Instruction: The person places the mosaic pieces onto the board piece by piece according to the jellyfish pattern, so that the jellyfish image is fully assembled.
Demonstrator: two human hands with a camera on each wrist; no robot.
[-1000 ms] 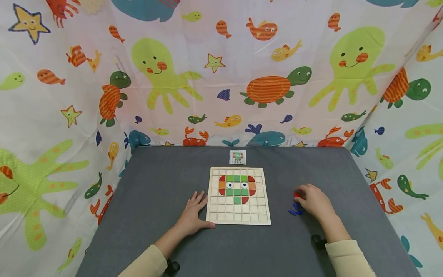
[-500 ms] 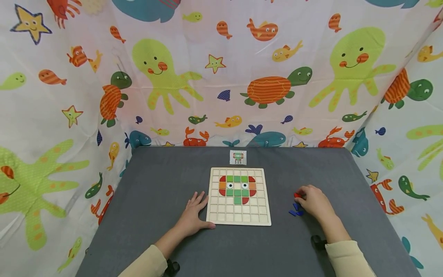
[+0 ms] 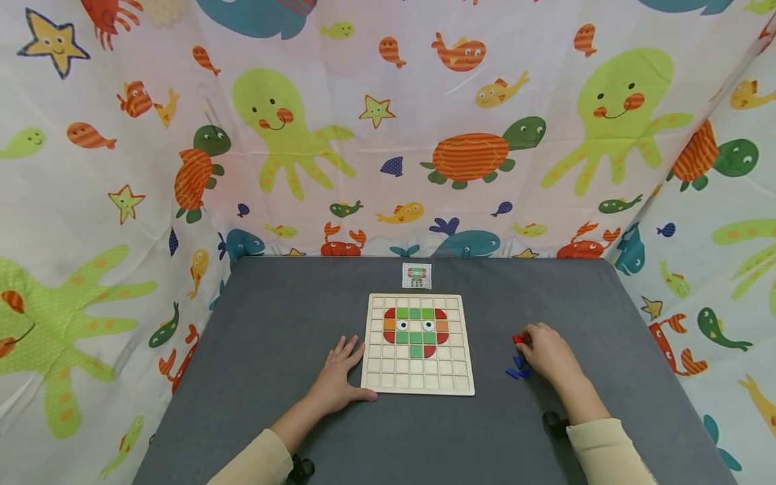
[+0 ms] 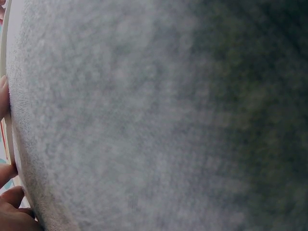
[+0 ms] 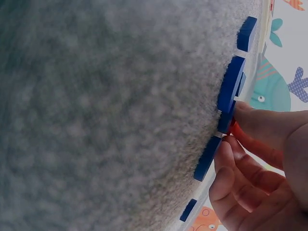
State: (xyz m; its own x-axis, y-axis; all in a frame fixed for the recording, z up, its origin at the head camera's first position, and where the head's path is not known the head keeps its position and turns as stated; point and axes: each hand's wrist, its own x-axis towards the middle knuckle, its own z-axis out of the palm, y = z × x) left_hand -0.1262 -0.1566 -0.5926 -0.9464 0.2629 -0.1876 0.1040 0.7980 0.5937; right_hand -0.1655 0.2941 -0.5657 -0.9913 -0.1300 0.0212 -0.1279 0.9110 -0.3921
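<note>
A pale wooden grid board (image 3: 418,384) lies mid-table, with green, red and orange tiles and two eye tiles (image 3: 402,325) set in its upper part. My left hand (image 3: 335,380) rests against the board's left edge, fingers spread and thumb at the near corner; the left wrist view catches only its fingers (image 4: 4,98) at the border. To the right of the board, my right hand (image 3: 548,351) pinches a small red piece (image 3: 518,339) between thumb and fingertips. Its red shows only partly between the fingers in the right wrist view. Several blue pieces (image 3: 512,372) lie close by this hand (image 5: 260,163).
A small picture card (image 3: 416,275) with a similar figure lies beyond the board. The grey tabletop (image 3: 291,303) ends at a fabric backdrop (image 3: 376,168) printed with sea animals, which also runs along both sides.
My right hand has shifted slightly left, and more of the red piece shows at its fingertips. The left hand and the board stay where they were.
</note>
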